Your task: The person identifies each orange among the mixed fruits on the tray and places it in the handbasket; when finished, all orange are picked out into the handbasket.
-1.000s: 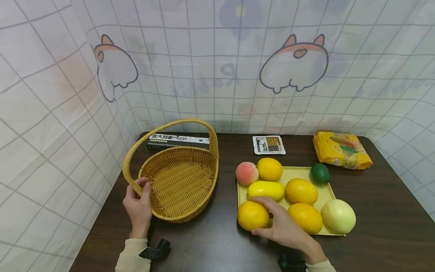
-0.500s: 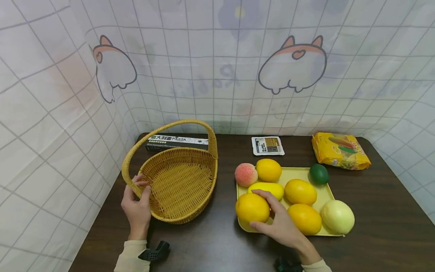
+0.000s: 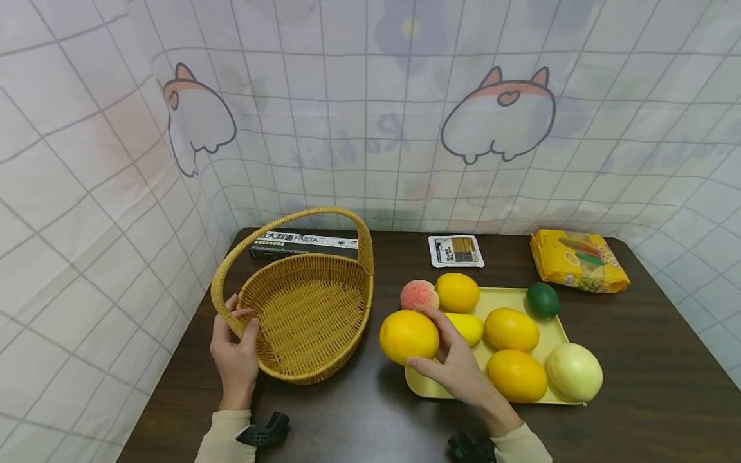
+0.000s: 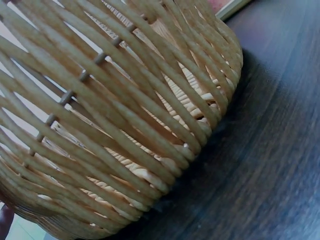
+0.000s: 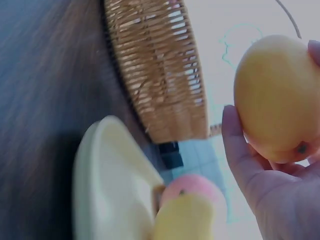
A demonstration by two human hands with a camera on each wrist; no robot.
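Note:
My right hand (image 3: 460, 373) holds a yellow-orange mango (image 3: 408, 337) between thumb and fingers, raised above the left front corner of the yellow tray (image 3: 429, 387). In the right wrist view, the mango (image 5: 277, 95) shows a dark stem spot, and thumb and fingers lie on both its sides. At the left stands a woven basket (image 3: 356, 341) with a tall arched handle; no contents show inside it. My left hand (image 3: 234, 357) grips the basket's left side at the handle's foot. Basket weave (image 4: 125, 110) fills most of the left wrist view, with a fingertip at its edge.
The tray bears several other yellow fruits (image 3: 511, 329), a peach (image 3: 419, 294), a small dark green fruit (image 3: 543, 300) and a pale round fruit (image 3: 575, 372). Behind lie a pasta box (image 3: 307, 244), a white packet (image 3: 457, 251) and a yellow bag (image 3: 579, 260). A curtain borders the table.
My right hand has lifted the mango from the tray's front left corner and carried it up and leftward. The left hand stays at the basket.

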